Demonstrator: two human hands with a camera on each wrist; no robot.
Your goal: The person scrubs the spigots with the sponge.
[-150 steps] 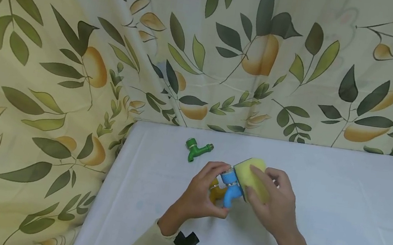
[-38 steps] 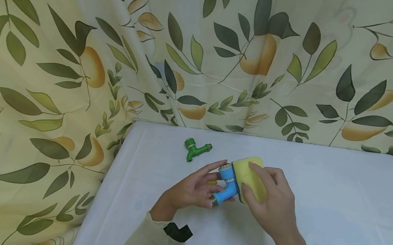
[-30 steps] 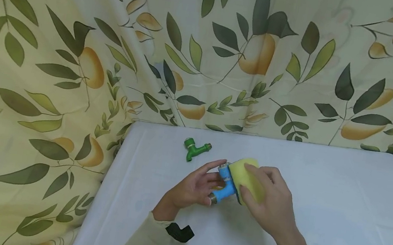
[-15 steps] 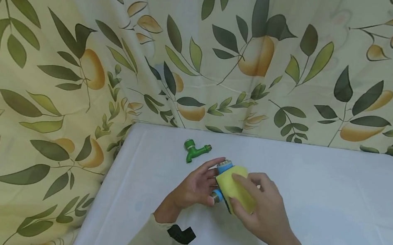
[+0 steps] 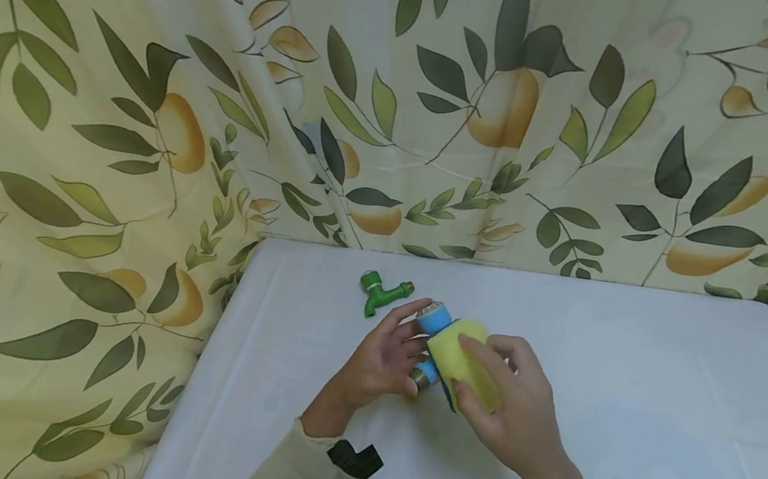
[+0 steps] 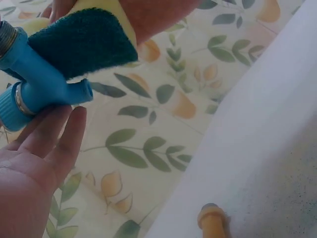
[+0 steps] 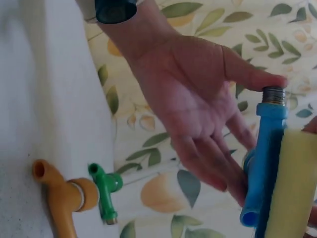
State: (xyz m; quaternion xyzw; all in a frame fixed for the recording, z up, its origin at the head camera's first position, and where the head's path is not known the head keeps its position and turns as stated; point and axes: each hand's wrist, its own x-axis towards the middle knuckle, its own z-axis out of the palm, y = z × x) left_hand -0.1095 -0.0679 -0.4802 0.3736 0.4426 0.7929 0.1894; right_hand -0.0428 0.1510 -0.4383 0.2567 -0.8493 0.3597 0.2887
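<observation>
A blue plastic tap point(image 7: 268, 148) with a metal thread is in my left hand point(image 5: 375, 357), its thumb on the threaded end and its fingers at the cap and body. My right hand point(image 5: 516, 401) pinches a yellow sponge point(image 5: 466, 361) between thumb and fingers. The sponge's dark green scouring side point(image 6: 84, 42) lies against the blue tap's body. In the head view the sponge covers the middle of the tap, leaving the cap point(image 5: 433, 318) and threaded end showing.
Lying on the white table point(image 5: 662, 409) beyond the hands is a green tap point(image 5: 383, 295). An orange tap point(image 7: 69, 198) rests near it in the right wrist view; the left hand hides it from the head camera. A leaf-patterned curtain point(image 5: 402, 111) hangs behind the table.
Since the oldest frame, the blue tap has been turned in my left hand, its threaded end now toward the thumb. The sponge has slid left over the tap, then slightly up in the last half second.
</observation>
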